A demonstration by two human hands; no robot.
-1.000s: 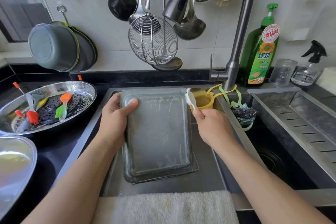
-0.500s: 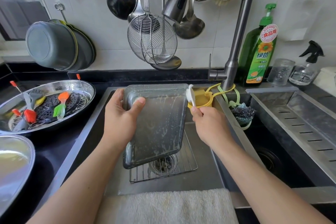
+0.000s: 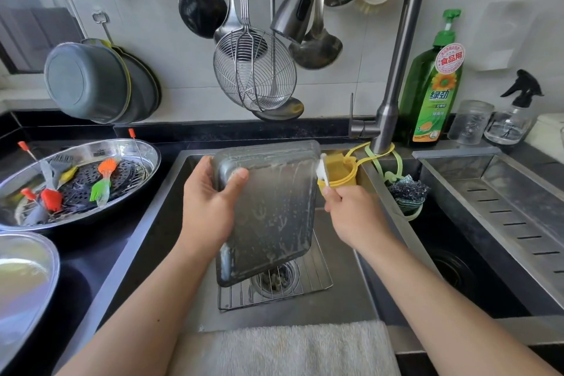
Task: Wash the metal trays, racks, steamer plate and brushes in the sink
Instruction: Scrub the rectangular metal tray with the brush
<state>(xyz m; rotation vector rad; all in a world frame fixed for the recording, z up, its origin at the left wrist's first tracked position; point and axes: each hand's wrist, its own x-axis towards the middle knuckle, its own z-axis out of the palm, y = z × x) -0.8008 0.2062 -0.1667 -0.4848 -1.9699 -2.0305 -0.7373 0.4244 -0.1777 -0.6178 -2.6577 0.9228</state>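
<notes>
A soapy rectangular metal tray (image 3: 274, 214) is tilted up on edge over the left sink basin (image 3: 341, 299). My left hand (image 3: 210, 204) grips its upper left corner, thumb on the face. My right hand (image 3: 354, 217) pinches a small white brush (image 3: 322, 169) whose head touches the tray's upper right edge. Under the tray a wire rack (image 3: 290, 290) lies flat over the drain. On the left counter a round steel dish (image 3: 91, 149) holds the perforated steamer plate (image 3: 125, 177), several silicone brushes (image 3: 103, 186) and red-tipped skewers.
The faucet (image 3: 393, 91) rises behind the sink, with a yellow sponge holder (image 3: 338, 174) and a scourer (image 3: 406, 189) hung at its base. Dish soap bottle (image 3: 433, 91), jar and spray bottle stand at back right. Ladles and a skimmer (image 3: 254, 70) hang overhead. A towel (image 3: 283, 348) covers the front edge.
The tray was lifted from lying flat on the rack to standing tilted, uncovering the rack and drain. My right hand stayed with the brush at the tray's upper right edge.
</notes>
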